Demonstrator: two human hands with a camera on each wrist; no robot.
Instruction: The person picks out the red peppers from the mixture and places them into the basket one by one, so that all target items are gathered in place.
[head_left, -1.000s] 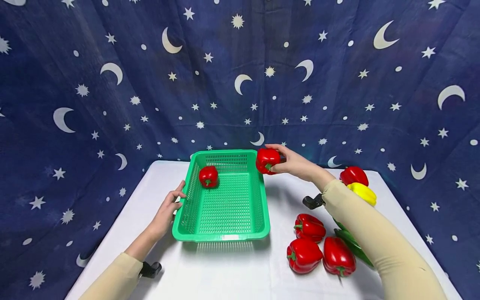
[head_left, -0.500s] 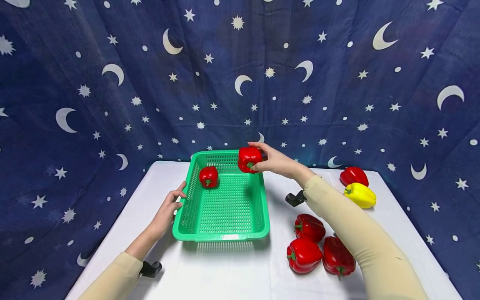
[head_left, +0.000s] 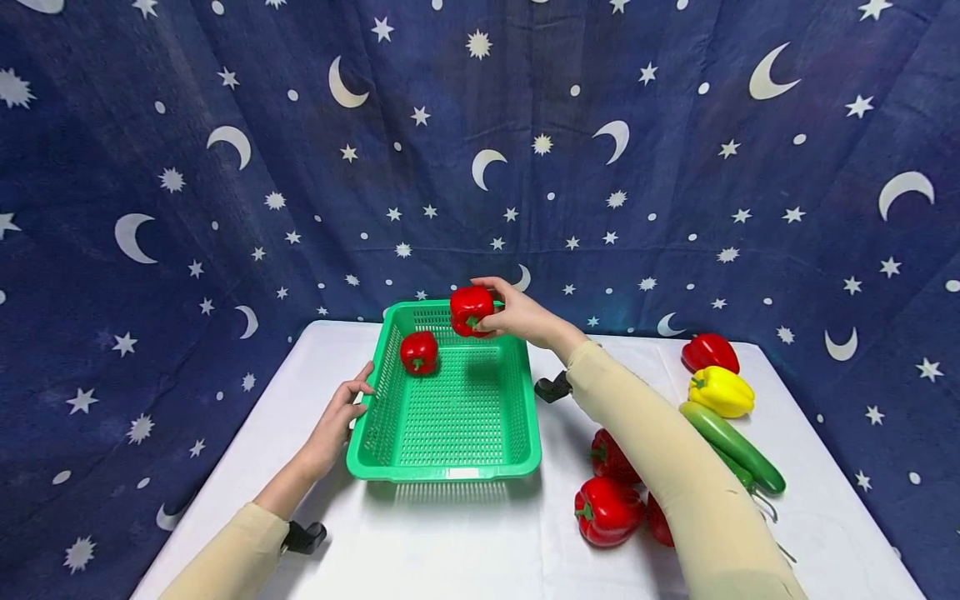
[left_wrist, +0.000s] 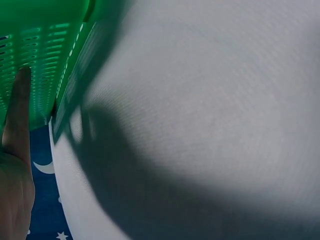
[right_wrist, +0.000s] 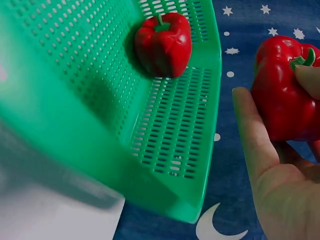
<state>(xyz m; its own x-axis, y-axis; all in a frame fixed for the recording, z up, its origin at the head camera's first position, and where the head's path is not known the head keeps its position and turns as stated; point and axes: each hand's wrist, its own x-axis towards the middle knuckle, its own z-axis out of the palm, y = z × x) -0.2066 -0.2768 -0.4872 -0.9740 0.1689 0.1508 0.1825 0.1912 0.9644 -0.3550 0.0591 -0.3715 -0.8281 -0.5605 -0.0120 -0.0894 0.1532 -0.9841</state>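
My right hand [head_left: 522, 318] grips a glossy red bell pepper [head_left: 470, 310] with a green stem, above the far side of a green plastic basket [head_left: 534, 417]. In the right wrist view this bell pepper [right_wrist: 282, 100] sits between thumb and fingers, beyond the basket's rim. A second red bell pepper [head_left: 419, 353] lies inside the basket, near its back left corner. My left hand [head_left: 327, 429] holds the basket's left rim, fingertips over the edge. In the left wrist view one straight digit [left_wrist: 21, 100] lies against the basket's slotted outer wall [left_wrist: 45, 55].
Right of the basket, several red bell peppers [head_left: 607, 512] are partly covered by my right sleeve. Farther right lie a yellow bell pepper [head_left: 722, 392], another red one [head_left: 710, 355] and long green vegetables [head_left: 735, 446]. A dark blue star-and-moon cloth [head_left: 480, 167] hangs behind the white table [head_left: 450, 550].
My right hand has carried its bell pepper left, from the basket's right rim to over its back part. The sleeve's shift uncovers the yellow pepper and green vegetables. My left hand stays put.
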